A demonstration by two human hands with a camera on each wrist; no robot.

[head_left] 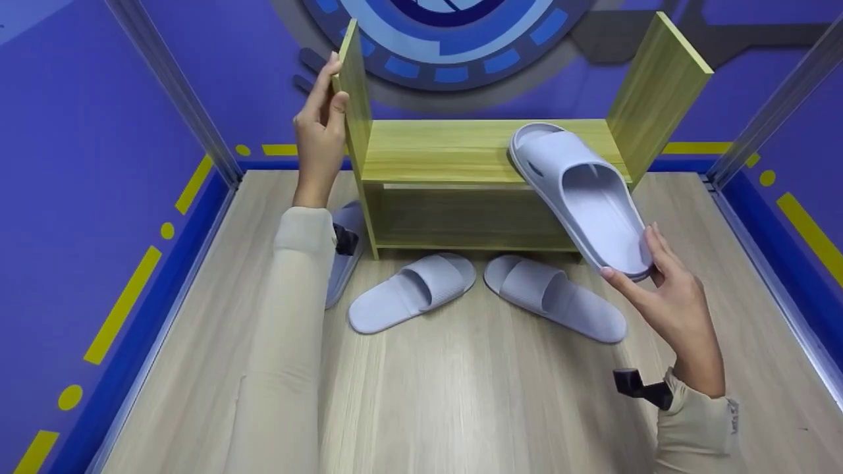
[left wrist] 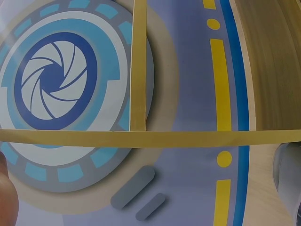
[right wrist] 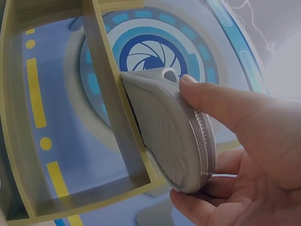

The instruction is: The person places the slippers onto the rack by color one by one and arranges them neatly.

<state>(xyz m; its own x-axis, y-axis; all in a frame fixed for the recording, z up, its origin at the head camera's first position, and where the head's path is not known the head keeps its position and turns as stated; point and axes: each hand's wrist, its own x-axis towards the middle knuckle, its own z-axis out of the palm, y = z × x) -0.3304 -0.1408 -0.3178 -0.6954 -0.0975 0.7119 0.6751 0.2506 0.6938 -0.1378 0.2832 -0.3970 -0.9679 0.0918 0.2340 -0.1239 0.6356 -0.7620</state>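
Observation:
My right hand (head_left: pixel 678 303) grips a light grey slide slipper (head_left: pixel 599 204) by its heel, thumb on one side and fingers on the other. The slipper's toe overlaps the right part of the upper shelf of a small wooden rack (head_left: pixel 448 151); in the right wrist view the slipper's sole (right wrist: pixel 160 127) faces the camera, its toe right at the shelf edge. At the rack's left side panel (head_left: pixel 355 99), my left hand (head_left: pixel 321 135) rests with fingers along the outer face and thumb near the front edge. In the left wrist view only a fingertip shows.
Two grey slippers, one left (head_left: pixel 415 293) and one right (head_left: pixel 556 299), lie on the floor before the rack, toes toward it. Another slipper (head_left: pixel 346 257) lies left of the rack, partly behind my left sleeve. Blue panelled walls (head_left: pixel 85 197) stand on both sides and behind.

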